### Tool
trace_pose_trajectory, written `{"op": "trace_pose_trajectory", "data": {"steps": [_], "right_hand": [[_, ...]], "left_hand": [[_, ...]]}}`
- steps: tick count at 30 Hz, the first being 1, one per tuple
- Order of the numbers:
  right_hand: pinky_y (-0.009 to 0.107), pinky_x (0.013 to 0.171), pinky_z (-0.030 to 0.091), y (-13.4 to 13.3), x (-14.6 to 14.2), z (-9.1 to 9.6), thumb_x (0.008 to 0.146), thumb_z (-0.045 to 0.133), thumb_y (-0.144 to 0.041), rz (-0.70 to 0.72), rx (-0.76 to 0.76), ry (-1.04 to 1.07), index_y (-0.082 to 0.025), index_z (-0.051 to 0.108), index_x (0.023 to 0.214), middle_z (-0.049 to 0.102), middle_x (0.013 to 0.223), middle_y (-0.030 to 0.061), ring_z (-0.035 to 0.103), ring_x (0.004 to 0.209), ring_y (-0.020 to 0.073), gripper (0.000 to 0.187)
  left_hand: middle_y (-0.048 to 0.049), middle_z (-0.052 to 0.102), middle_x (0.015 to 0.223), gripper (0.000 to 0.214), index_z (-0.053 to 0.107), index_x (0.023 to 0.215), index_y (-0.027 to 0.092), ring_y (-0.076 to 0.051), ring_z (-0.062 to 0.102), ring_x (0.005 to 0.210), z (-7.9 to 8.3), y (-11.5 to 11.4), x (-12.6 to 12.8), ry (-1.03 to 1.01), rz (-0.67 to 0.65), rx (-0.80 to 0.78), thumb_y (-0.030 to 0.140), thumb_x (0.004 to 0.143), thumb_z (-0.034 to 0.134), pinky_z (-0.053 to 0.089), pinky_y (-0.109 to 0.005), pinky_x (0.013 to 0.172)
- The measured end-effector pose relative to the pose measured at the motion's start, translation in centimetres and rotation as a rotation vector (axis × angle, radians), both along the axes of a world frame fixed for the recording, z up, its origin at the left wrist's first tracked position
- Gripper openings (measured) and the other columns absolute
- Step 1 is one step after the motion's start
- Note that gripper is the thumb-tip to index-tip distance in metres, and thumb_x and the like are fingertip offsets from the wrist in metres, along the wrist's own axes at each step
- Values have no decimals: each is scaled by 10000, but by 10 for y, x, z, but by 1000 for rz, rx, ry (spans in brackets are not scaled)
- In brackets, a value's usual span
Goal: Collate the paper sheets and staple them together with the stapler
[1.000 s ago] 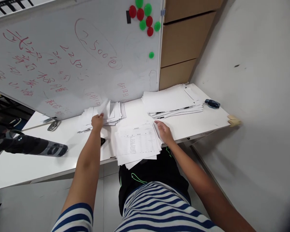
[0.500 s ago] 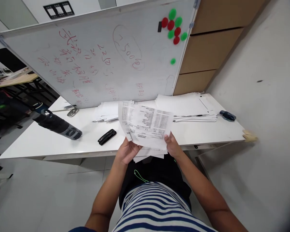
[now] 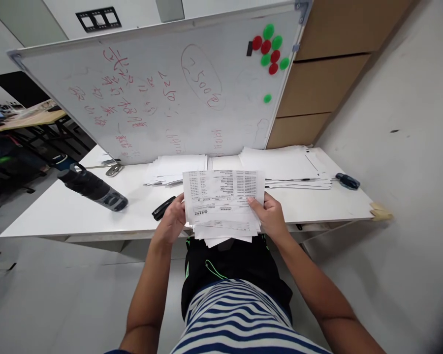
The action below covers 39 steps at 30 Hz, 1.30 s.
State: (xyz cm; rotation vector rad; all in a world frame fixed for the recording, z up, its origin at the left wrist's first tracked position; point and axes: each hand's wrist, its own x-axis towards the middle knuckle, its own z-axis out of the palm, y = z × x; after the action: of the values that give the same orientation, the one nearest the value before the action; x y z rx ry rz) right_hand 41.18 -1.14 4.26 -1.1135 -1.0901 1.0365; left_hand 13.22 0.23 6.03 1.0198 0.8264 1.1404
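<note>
Printed sheets of paper [image 3: 221, 201] are held up between my two hands above the desk's front edge. My left hand [image 3: 173, 220] grips their left edge, with its fingertips near the paper's side. On the right, my right hand [image 3: 272, 216] pinches the edge, its thumb lying on the printed face. More sheets [image 3: 227, 230] lie below them at the desk edge, partly covered. Just beyond my left hand is a black stapler [image 3: 163, 208], partly hidden by the fingers.
Paper stacks stand at the back left [image 3: 180, 166] and back right [image 3: 280, 164] of the white desk [image 3: 77, 219]. A dark bottle [image 3: 96, 191] stands at left; a dark blue object [image 3: 347, 181] lies at right. Behind leans a whiteboard [image 3: 151, 59], beside cardboard boxes [image 3: 328, 83].
My left hand has moved from the lower left corner up to the left edge of the sheets. The sheets have levelled out and come down slightly.
</note>
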Motion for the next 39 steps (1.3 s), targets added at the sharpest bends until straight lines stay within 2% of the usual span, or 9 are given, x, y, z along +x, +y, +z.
{"op": "trace_pose_trajectory", "data": {"steps": [3, 7, 10, 17, 26, 31, 35, 37, 39], "right_hand": [[426, 922, 547, 3, -7, -9, 846, 689, -457, -12, 39, -49, -226, 711, 1117, 743, 1120, 65, 678, 1070, 279, 357], [432, 902, 544, 7, -15, -30, 831, 684, -474, -40, 23, -155, -201, 719, 1072, 748, 1086, 83, 680, 1042, 293, 366], [434, 894, 541, 7, -16, -41, 828, 678, -483, -60, 4, -213, -196, 720, 1065, 748, 1082, 92, 677, 1045, 302, 375], [438, 895, 539, 3, -10, -62, 854, 638, -475, -67, 15, -339, -195, 706, 1103, 737, 1099, 100, 673, 1054, 301, 381], [452, 926, 529, -4, -3, -76, 896, 597, -458, -150, 219, -549, -244, 717, 973, 715, 1041, 78, 650, 1029, 272, 258], [444, 971, 511, -7, -5, -67, 909, 579, -465, -74, 215, -582, -278, 720, 994, 714, 1068, 68, 635, 1074, 271, 250], [428, 919, 529, -7, -4, -64, 889, 593, -500, -76, 91, -499, -239, 719, 1008, 739, 1034, 69, 668, 1006, 278, 313], [424, 894, 537, -6, -1, -65, 874, 607, -518, -97, -21, -412, -208, 712, 1046, 750, 1041, 78, 679, 995, 284, 370], [425, 920, 531, -5, 3, -66, 858, 627, -519, -96, -113, -313, -194, 691, 1127, 739, 1131, 89, 669, 1065, 290, 427]], "left_hand": [[-123, 670, 1271, 720, 540, 1362, 215, -307, 633, 1164, -6, 12, 7, 250, 141, 90, 453, 733, 795, 522, -458, 981], [-112, 747, 1071, 489, 717, 1052, 160, -306, 687, 1021, -34, 18, 19, 501, 367, 151, 516, 721, 770, 544, -466, 917], [-100, 760, 1017, 443, 745, 981, 162, -297, 690, 1003, -54, 11, 22, 552, 448, 195, 538, 747, 733, 543, -444, 913], [-69, 764, 957, 345, 757, 930, 191, -275, 701, 942, -60, -11, 19, 777, 419, 240, 501, 788, 703, 559, -376, 803], [-21, 717, 777, 224, 735, 773, 226, -196, 677, 760, -69, -11, 5, 884, 399, 375, 441, 817, 696, 521, -307, 708], [-30, 728, 831, 243, 743, 814, 234, -230, 681, 828, -71, -9, 1, 791, 373, 264, 473, 777, 722, 534, -349, 770], [-55, 730, 1040, 384, 710, 1057, 223, -254, 653, 1030, -64, 3, -16, 748, 443, 277, 503, 795, 687, 510, -408, 939], [-80, 693, 1162, 436, 654, 1184, 222, -264, 601, 1149, -63, 15, -38, 870, 529, 349, 496, 846, 628, 454, -433, 1023], [-124, 640, 1261, 473, 621, 1232, 219, -319, 515, 1261, -67, 29, -64, 1117, 573, 340, 498, 850, 621, 409, -476, 1052]]}}
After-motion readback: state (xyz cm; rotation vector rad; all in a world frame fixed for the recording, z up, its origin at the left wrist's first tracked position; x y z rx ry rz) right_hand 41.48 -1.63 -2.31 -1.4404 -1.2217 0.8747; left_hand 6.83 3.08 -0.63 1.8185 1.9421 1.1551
